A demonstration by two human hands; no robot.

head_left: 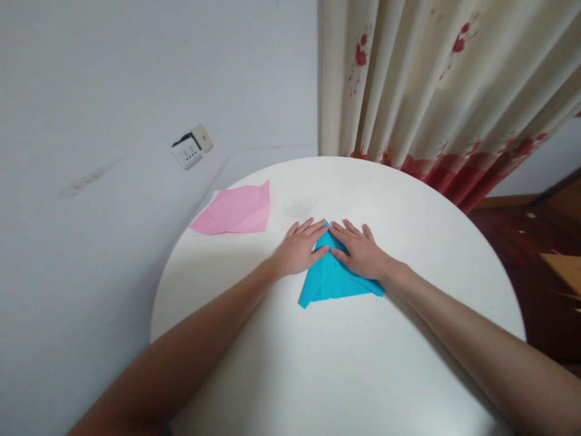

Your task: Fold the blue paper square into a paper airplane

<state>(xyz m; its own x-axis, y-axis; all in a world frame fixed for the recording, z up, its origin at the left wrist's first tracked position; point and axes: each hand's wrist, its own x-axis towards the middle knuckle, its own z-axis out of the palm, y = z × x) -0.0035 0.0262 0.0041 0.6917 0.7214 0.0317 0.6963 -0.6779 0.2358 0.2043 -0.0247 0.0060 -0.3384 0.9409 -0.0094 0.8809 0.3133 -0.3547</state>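
Observation:
A blue sheet of paper (pixel 333 281), folded into a rough triangle with its tip pointing away from me, lies on the white round table (pixel 281 363). My left hand (pixel 302 247) rests flat on its left slanting edge, fingers stretched out. On the right slanting edge lies my right hand (pixel 361 249), its fingers spread and pressing down near the tip. The two hands' fingertips almost meet at the top of the triangle. Creases run across the blue paper, and its lower corners stick out towards me. Parts of both edges are hidden under my hands.
A creased pink sheet of paper (pixel 238 209) lies at the table's far left, partly over something white. Behind the table stand a pale wall with a socket (pixel 186 152) and a cream curtain (pixel 408 91) with red flowers. Dark floor shows at the right.

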